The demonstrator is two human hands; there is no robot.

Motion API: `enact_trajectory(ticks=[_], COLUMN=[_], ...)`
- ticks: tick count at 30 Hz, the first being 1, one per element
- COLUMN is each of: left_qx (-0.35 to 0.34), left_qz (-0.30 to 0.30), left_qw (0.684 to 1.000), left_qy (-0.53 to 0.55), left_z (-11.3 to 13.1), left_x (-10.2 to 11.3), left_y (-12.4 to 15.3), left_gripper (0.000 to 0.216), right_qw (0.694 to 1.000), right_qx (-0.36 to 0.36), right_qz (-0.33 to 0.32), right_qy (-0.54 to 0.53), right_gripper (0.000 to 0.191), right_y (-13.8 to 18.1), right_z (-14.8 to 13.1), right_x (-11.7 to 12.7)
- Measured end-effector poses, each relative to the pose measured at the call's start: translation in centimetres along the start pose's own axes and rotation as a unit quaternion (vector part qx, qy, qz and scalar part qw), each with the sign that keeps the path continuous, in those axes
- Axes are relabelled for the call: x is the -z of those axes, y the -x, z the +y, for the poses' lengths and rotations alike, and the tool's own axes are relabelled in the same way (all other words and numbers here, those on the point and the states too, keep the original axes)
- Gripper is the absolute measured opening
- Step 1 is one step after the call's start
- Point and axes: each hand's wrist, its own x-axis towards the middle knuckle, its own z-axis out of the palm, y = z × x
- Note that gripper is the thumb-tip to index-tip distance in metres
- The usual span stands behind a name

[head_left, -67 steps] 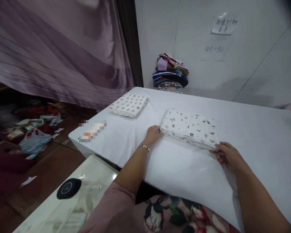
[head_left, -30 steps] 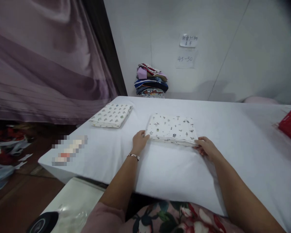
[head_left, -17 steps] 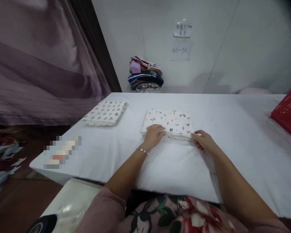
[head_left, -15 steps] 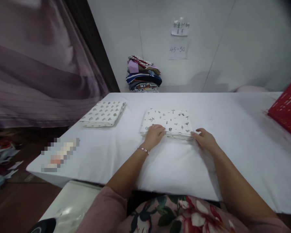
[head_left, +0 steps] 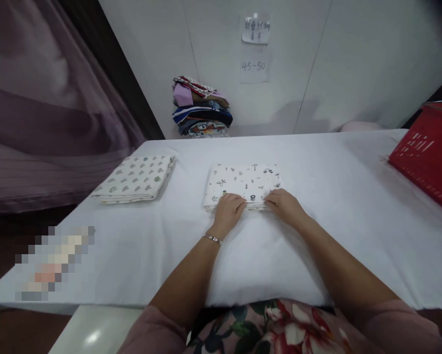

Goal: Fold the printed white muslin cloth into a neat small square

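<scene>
A folded white cloth [head_left: 239, 183] printed with small dark motifs lies flat on the table in front of me. My left hand [head_left: 229, 209] is closed at its near edge, left of the middle, thumb and fingers pinching the layers. Farther right along that same edge, my right hand [head_left: 284, 205] pinches the layers too. The fingertips of both hands partly cover the edge. Another folded white cloth [head_left: 138, 178], with rows of grey-green motifs, rests apart on the left of the table.
White fabric covers the table [head_left: 335, 196]. A red plastic basket [head_left: 427, 152] stands at the right edge. Behind the table is a stack of folded fabrics [head_left: 202, 108] against the wall. A blurred-out item [head_left: 56, 263] lies at the front left, and a purple curtain [head_left: 58, 118] hangs on the left.
My right hand has moved left from the cloth's right corner onto its near edge, closer to my left hand. The view has shifted slightly to the right.
</scene>
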Motion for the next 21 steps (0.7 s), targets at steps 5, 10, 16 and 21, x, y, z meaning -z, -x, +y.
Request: enact_trajectory(ticks=[5,10,16,21], left_qx=[-0.008,-0.02,-0.015,-0.012], left_qz=[0.01,0.019,-0.002,0.004], left_qw=[1.0,0.999,1.0,1.0], left_qy=[0.011,0.017,0.015,0.023], left_z=[0.0,0.0,-0.1,-0.2], left_x=[0.1,0.0,0.2,0.1], left_y=[-0.1,-0.1,-0.1,0.0], left_gripper=[0.018,0.018,0.016,0.014], right_qw=[0.995,0.99,0.997,0.998], right_qx=[-0.004,0.016,0.042,0.031], right_qz=[0.052,0.1,0.048,0.015], right_qy=[-0.08,-0.099,-0.041,-0.043], right_gripper=[0.016,0.017,0.02,0.018], right_y=[0.8,1.0,1.0,0.9], right_z=[0.9,1.3,1.2,1.0], right_x=[-0.7,-0.9,-0.7,-0.2])
